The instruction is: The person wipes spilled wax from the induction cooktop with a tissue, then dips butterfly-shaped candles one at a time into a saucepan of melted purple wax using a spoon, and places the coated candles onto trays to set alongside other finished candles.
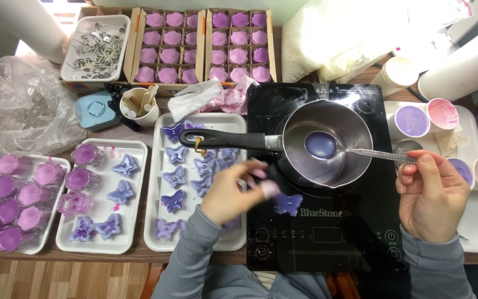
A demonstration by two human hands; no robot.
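While a purple butterfly-shaped wax piece (pixel 288 203) lies just beside the blurred, loosely curled left hand (pixel 233 194), a metal spoon (pixel 355 150) of glossy purple wax is pinched by the right hand (pixel 432 196).

I see a brown wooden table (pixel 112 256) filling my view. Below its near edge runs a wood-plank floor (pixel 56 279). Bright daylight washes the far side.
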